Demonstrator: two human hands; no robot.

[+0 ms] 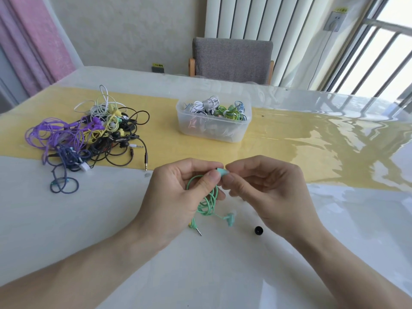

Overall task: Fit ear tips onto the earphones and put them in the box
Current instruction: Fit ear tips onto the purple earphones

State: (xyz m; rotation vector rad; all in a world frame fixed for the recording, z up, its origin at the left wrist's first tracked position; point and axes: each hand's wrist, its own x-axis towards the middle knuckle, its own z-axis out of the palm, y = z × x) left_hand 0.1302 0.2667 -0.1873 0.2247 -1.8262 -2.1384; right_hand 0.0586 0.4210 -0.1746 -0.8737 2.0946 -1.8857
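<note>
Toward the tabletop's point(89, 219) far edge stands the clear box point(214, 128). Nearer, the left hand point(178, 192) pinches a mint earphone point(223, 171), light with limp cord; the right hand point(267, 188) pinches its tip. A soft black ear tip point(258, 230) lies nearby.

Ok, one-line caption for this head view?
Both hands work on a mint earbud; bundled earphones fill the box.

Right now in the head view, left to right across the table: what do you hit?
Tangled pile of earphones → left hand holding the mint earphones → right hand → black ear tip; the clear box sits farther back.
</note>
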